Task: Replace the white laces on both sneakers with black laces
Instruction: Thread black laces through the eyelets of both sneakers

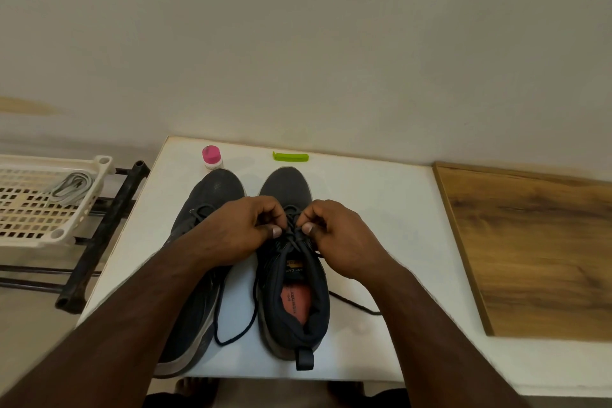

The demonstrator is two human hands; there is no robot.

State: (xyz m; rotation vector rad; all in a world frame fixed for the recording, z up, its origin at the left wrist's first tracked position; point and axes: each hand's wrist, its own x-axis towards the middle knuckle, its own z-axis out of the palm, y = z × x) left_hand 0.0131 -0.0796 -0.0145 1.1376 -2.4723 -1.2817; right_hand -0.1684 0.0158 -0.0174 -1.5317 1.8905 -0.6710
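Off the bench's left edge, at nine o'clock from the shoes, a cream perforated plastic basket (49,205) sits on a black metal rack (99,232); a bundle of white flat laces (71,187) lies in its far corner. On the white bench (381,209) two dark navy mesh sneakers stand side by side, toes toward the wall. The right sneaker (294,308) shows an orange insole inside its open collar. Over its tongue the left hand (245,232) and right hand (337,238) meet, each grip narrow, thumb and fingers pinching the black round lace (294,237) at the upper eyelets. Loose lace ends trail between the shoes and out toward three o'clock. The left sneaker (205,202) lies partly under the left forearm.

At twelve o'clock, near the wall edge, stand a small pink-capped white jar (212,157) and a lime-green plastic clip (290,156). At three o'clock a brown wooden board (530,248) covers the bench's right side, with bare white surface between it and the shoes.
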